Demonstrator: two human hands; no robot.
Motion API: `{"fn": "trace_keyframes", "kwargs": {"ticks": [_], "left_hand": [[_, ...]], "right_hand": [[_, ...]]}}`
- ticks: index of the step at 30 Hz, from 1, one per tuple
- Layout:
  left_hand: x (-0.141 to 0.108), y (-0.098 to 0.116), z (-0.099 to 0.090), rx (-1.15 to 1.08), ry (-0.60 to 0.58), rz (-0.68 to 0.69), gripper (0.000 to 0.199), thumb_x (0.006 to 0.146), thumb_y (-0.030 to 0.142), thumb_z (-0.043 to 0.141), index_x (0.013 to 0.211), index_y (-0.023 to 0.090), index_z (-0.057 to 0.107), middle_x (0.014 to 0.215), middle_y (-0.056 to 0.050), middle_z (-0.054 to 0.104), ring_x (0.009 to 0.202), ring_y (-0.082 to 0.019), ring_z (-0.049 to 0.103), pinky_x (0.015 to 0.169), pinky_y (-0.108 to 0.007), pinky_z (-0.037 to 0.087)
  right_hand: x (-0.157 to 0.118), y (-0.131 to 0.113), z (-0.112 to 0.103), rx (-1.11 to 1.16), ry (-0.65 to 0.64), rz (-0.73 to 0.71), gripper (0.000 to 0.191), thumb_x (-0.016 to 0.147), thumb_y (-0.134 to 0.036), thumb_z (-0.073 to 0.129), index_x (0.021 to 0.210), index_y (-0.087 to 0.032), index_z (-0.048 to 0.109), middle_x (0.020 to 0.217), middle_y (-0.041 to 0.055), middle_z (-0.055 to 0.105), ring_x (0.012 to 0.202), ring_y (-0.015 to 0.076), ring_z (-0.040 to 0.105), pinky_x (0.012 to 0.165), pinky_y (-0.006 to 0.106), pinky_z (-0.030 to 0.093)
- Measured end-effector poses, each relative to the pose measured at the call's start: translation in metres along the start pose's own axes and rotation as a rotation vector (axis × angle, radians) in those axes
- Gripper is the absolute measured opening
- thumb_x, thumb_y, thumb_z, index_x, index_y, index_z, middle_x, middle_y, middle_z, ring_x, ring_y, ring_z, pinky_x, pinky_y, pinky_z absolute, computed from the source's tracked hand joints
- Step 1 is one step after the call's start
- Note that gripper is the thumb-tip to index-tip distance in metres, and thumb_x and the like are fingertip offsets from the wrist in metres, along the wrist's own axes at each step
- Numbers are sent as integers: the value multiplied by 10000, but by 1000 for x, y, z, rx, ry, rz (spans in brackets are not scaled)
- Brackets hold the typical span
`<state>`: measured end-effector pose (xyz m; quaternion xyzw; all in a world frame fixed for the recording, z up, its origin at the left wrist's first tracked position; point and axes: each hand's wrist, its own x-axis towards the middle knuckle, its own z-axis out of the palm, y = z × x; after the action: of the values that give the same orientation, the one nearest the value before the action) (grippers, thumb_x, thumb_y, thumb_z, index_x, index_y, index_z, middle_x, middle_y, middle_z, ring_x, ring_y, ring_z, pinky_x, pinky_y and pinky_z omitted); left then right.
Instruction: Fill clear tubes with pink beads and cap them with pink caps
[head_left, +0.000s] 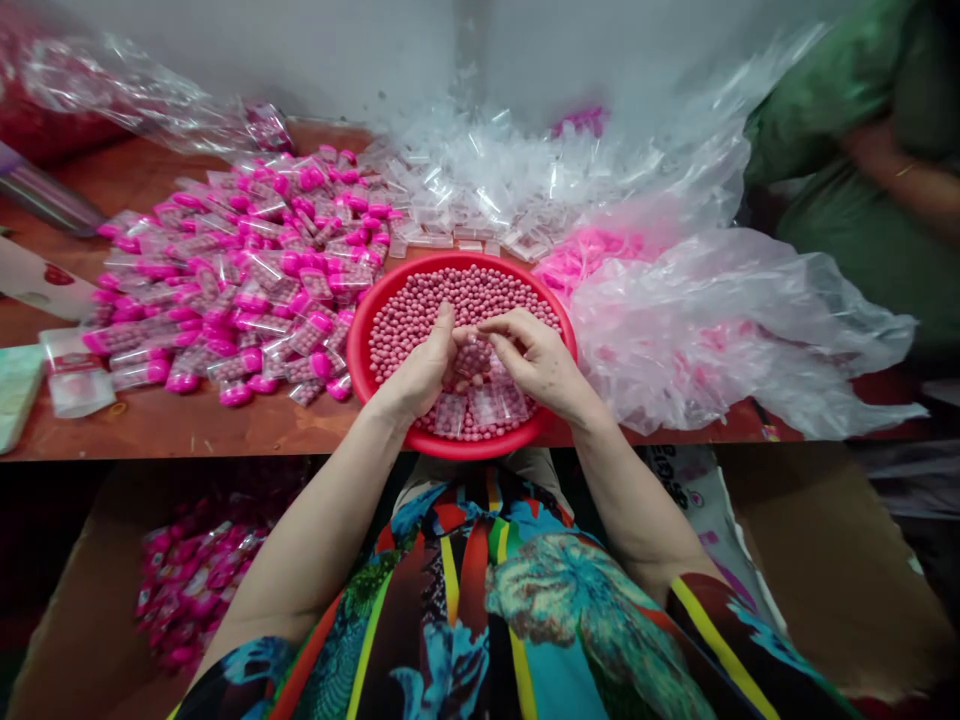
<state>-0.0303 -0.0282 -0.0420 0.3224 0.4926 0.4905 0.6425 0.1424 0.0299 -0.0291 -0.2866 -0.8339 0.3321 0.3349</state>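
A red basin [360,375] full of small pink balls [409,310] stands at the table's front edge. Above the balls my left hand [430,368] is closed around a small clear container [471,362] with balls in it. My right hand [531,360] meets it from the right, thumb and forefinger pinched at the container's upper end; what is between those fingertips is too small to name. Several clear containers [491,403] lie on the balls near the basin's front. Left of the basin is a heap of filled containers with bright pink caps [255,270].
Clear empty containers [480,190] are piled behind the basin. Plastic bags with pink pieces [697,330] lie at the right. A metal bottle [49,190] and a clear pouch [76,372] are at the left. Another person's arm [892,165] shows at the far right. Cardboard boxes [825,560] stand below.
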Motion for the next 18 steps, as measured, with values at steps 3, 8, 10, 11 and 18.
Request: {"fn": "trace_keyframes", "kwargs": {"ticks": [3, 8, 10, 11, 18], "left_hand": [[-1, -1, -1, 28, -45, -54, 827, 848, 916, 469, 1050, 170, 765, 789, -129, 699, 608, -212, 643, 447, -307, 411], [-4, 5, -10, 28, 97, 2, 375, 702, 512, 891, 816, 191, 735, 684, -31, 661, 556, -124, 551, 467, -239, 425], [-2, 10, -14, -2, 217, -31, 217, 684, 344, 855, 678, 199, 695, 614, -4, 649, 556, -117, 544, 463, -220, 411], [-1, 13, -14, 6, 236, -51, 164, 710, 306, 804, 645, 209, 690, 599, 5, 658, 564, -119, 551, 481, -230, 423], [-2, 31, 2, 137, 214, 137, 246, 786, 288, 693, 546, 341, 708, 535, 106, 673, 591, -142, 512, 613, -379, 465]], "right_hand": [[5, 3, 3, -18, -56, 24, 174, 993, -247, 576, 1067, -208, 729, 1048, 63, 737, 988, 204, 683, 924, 359, 557], [-13, -13, 0, -5, 27, 128, 199, 1019, -278, 573, 1113, -203, 731, 1117, 61, 755, 1054, 178, 689, 993, 324, 558], [-32, -22, -11, 91, -139, 156, 211, 1028, -295, 573, 1112, -217, 751, 1090, 30, 769, 1051, 159, 703, 984, 290, 567], [-45, -25, -18, 157, -279, 161, 210, 1027, -306, 586, 1107, -226, 762, 1060, 12, 775, 1015, 148, 713, 951, 272, 578], [-138, 14, -89, -155, -381, 486, 141, 948, -195, 674, 893, -239, 797, 774, -12, 766, 631, 130, 676, 612, 243, 539]]}}
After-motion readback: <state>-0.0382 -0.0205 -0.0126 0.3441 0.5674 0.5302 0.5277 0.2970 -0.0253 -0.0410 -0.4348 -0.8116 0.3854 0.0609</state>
